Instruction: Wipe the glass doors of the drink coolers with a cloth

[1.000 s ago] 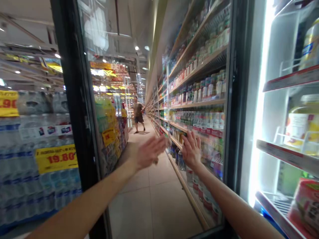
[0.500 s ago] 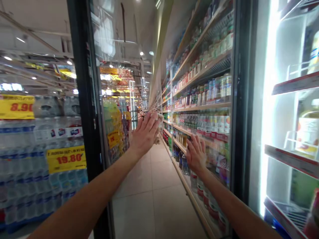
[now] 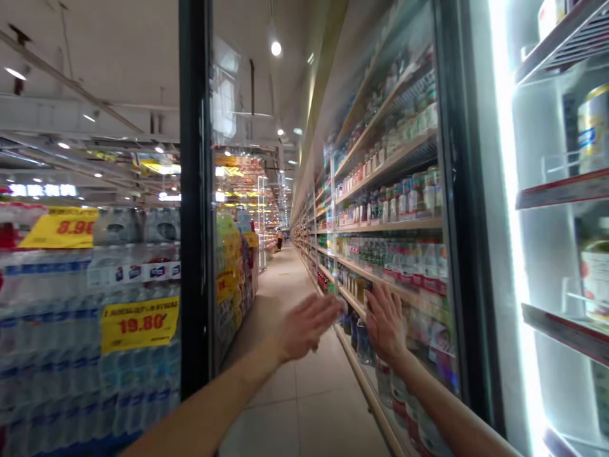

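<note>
An open glass cooler door with a black frame (image 3: 196,209) stands in front of me. My left hand (image 3: 309,327) is low against the middle of its pane, slightly blurred, with the fingers pointing right. Under that palm is a pale cloth, now almost wholly hidden by the hand. To the right, my right hand (image 3: 384,317) is spread with its fingers up, resting on or very close to the glass. It holds nothing that I can see. Drink shelves (image 3: 390,225) show in the pane behind both hands.
At right, the lit cooler holds bottles and cans on wire shelves (image 3: 561,190). Stacked packs of water bottles (image 3: 52,317) with yellow price signs (image 3: 139,325) stand at left. A tiled aisle runs ahead, with a distant person (image 3: 279,239) in it.
My left hand has slid down and right across the glass, turning its fingers rightward, and the cloth is now mostly covered. My right hand stays at about the same place. The view has tilted.
</note>
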Available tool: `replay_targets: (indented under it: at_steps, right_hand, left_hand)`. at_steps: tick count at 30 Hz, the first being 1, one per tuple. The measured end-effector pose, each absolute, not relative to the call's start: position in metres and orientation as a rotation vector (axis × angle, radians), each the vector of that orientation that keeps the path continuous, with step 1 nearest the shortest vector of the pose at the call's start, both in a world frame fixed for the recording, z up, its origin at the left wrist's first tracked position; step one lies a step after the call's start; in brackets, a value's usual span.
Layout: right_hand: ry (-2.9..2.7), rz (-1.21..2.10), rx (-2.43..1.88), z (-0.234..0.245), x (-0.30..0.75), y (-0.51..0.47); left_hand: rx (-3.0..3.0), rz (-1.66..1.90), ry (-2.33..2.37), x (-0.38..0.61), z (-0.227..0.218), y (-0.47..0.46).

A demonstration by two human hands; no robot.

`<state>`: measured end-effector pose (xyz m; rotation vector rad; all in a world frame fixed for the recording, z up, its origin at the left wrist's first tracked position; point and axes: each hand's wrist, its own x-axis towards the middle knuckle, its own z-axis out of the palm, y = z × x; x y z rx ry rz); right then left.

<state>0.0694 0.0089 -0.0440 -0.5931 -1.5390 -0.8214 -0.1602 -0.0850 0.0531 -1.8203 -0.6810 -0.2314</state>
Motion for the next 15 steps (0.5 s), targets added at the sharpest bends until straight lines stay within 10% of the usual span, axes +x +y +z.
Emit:
replay_targets:
  at_steps: [15]
  right_hand:
    - [-1.465, -0.551, -0.525, -0.046, 0.083, -0.034]
  left_hand:
    - [-1.795, -0.469, -0.748, -0.095, 0.038, -0.051]
